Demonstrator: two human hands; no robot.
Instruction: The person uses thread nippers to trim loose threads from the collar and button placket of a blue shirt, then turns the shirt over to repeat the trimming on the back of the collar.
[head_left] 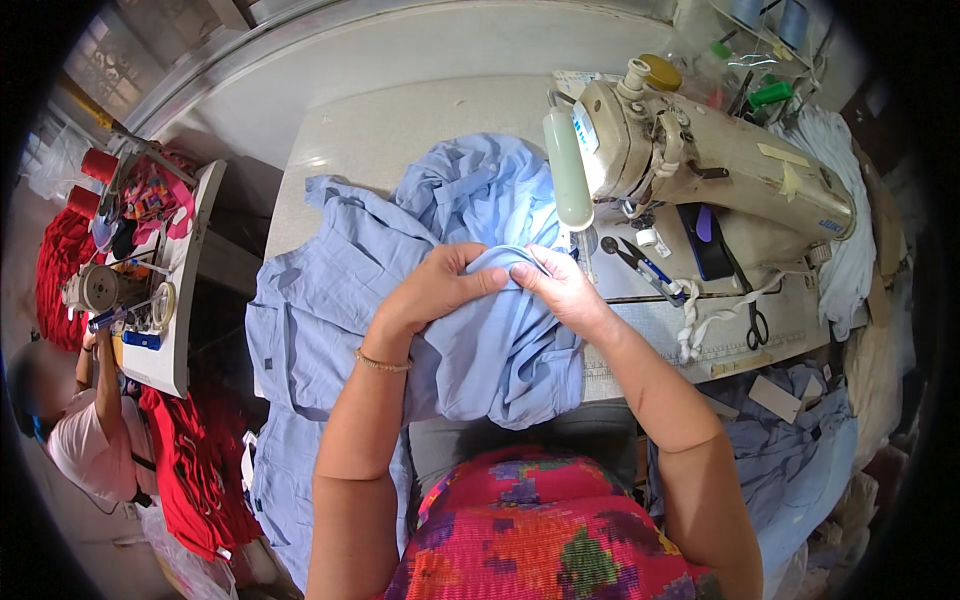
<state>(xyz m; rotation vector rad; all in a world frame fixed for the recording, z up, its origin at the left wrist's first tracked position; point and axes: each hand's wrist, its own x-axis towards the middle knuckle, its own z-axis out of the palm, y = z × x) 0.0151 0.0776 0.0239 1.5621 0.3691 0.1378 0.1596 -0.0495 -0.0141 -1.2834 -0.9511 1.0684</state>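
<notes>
A light blue garment (pixel 470 360) lies bunched on the sewing table and hangs over its front edge. My left hand (pixel 445 285) pinches a folded edge of it between thumb and fingers. Close beside it, my right hand (pixel 560 288) grips the same fold, the two thumbs nearly meeting on top. Under the cloth, some of my fingertips are hidden. Just right of and beyond my hands stands a cream sewing machine (pixel 700 150), with a pale green lamp (pixel 570 170) lit at its needle end.
Right of my hands lie small scissors (pixel 757 325), a blue-handled tool (pixel 648 265), a dark phone-like object (pixel 705 240) and a white twisted cord (pixel 690 325). More blue cloth (pixel 780 450) is piled at lower right. At left, a person (pixel 100 430) works at another machine beside red garments (pixel 195 470).
</notes>
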